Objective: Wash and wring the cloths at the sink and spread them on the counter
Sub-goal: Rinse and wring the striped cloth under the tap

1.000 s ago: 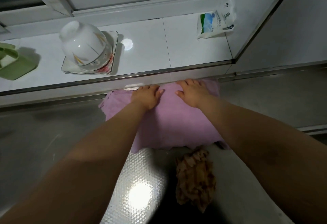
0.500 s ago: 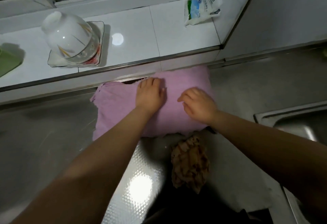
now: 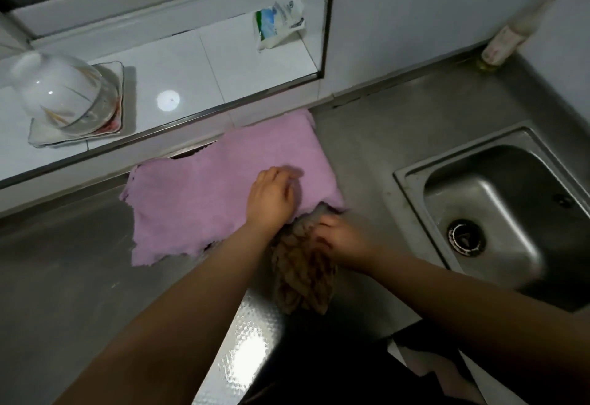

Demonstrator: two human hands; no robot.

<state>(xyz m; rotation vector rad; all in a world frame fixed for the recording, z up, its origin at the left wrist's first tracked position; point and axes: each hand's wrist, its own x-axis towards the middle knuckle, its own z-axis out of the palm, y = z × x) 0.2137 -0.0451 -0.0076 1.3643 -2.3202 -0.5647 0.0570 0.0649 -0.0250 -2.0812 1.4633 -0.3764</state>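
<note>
A pink cloth (image 3: 204, 193) lies spread flat on the steel counter (image 3: 64, 261), its far edge against the tiled ledge. My left hand (image 3: 271, 197) rests on the cloth's near right part, fingers loosely bent. A crumpled brown patterned cloth (image 3: 303, 273) hangs over the counter's front edge just below the pink one. My right hand (image 3: 341, 238) grips the top of the brown cloth. The steel sink (image 3: 498, 213) with its round drain sits to the right.
On the white tiled ledge (image 3: 198, 72) an upturned white bowl (image 3: 60, 94) sits on a square plate, and a white and green packet (image 3: 277, 21) leans at the window corner. A blurred bottle (image 3: 510, 37) stands by the back wall behind the sink.
My right hand left the pink cloth and dropped onto the brown cloth, taking hold of it. My left hand slid right over the pink cloth. The view swung right, revealing the sink.
</note>
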